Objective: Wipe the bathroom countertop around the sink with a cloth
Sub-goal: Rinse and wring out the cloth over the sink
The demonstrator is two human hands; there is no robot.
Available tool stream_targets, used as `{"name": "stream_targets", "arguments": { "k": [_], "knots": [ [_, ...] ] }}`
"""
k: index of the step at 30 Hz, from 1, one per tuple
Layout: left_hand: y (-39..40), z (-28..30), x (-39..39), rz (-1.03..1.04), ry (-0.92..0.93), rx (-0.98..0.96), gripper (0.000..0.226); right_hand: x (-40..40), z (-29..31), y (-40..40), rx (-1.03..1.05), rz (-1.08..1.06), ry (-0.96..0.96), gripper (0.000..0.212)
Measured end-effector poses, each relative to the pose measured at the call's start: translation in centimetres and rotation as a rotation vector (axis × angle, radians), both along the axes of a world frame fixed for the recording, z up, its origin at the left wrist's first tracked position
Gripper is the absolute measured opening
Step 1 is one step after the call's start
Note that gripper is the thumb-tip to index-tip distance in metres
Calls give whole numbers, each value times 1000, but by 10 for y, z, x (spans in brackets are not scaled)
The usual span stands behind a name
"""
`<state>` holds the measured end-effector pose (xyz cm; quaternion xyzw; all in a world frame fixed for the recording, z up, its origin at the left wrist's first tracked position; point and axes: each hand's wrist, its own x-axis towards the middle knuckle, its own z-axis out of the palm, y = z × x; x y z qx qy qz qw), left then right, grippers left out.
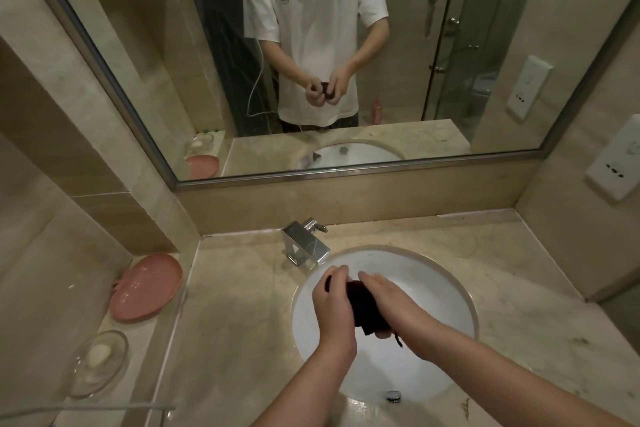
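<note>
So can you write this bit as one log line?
both hands: left hand and right hand grip dark cloth | over sink | countertop wiping: not underway

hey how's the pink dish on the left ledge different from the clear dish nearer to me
The pink dish is opaque and holds nothing visible; the clear dish is see-through glass with a pale bar of soap in it. The pink dish looks larger and sits farther back, toward the mirror. Both rest on the ledge left of the sink.
</note>
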<state>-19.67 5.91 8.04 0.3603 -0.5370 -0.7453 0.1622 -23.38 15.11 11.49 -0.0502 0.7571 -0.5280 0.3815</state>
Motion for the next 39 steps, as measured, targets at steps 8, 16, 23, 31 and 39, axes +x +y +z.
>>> {"name": "stream_targets", "arguments": {
  "k": [8,16,23,31,39],
  "knots": [
    [-8,35,-5,-260,-90,651,32,-26,-15,61,1,555,1391,68],
    [33,37,-3,-136,87,797,31,-5,-2,17,-491,250,1300,9],
    [34,36,-22,230,-28,433,52,10,21,-11,-586,-817,94,43],
    [22,10,-30,0,352,-1108,47,-20,6,-4,-528,-723,-475,37],
    [9,10,-27,-261,737,-1548,41,-11,12,7,-543,-522,-402,46]
  ]
}}
